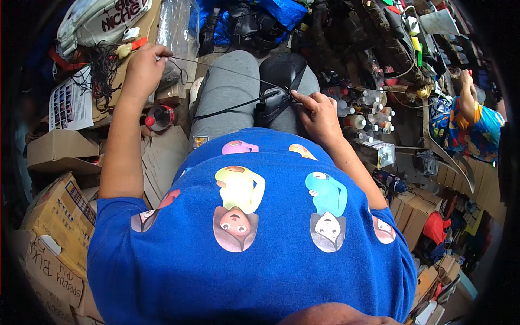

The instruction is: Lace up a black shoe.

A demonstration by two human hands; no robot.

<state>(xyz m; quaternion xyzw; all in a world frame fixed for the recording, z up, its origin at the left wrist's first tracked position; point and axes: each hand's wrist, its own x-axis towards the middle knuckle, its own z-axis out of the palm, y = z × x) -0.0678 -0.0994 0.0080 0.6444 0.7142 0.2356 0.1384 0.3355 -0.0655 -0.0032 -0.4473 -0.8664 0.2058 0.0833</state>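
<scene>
A black shoe [279, 73] lies across my lap, its toe pointing away from me and straps or laces bunched near my belly. My left hand [147, 69] is raised out to the left, fingers pinched on the end of a thin dark thread [216, 66]. Stretched nearly straight, that thread runs over my grey-clad left thigh to the shoe. At the shoe's right edge, my right hand [318, 115] has its thumb and forefinger closed; what they grip is hidden. A thicker black cord [227, 110] trails from the shoe across the left thigh.
On my left are cardboard boxes [62, 149], a red-capped bottle [160, 117] and a tangle of black cords [105, 70]. Several small bottles [374, 116] stand to the right. More black shoes [252, 27] sit ahead on blue plastic. Another person's arm [467, 100] shows at far right.
</scene>
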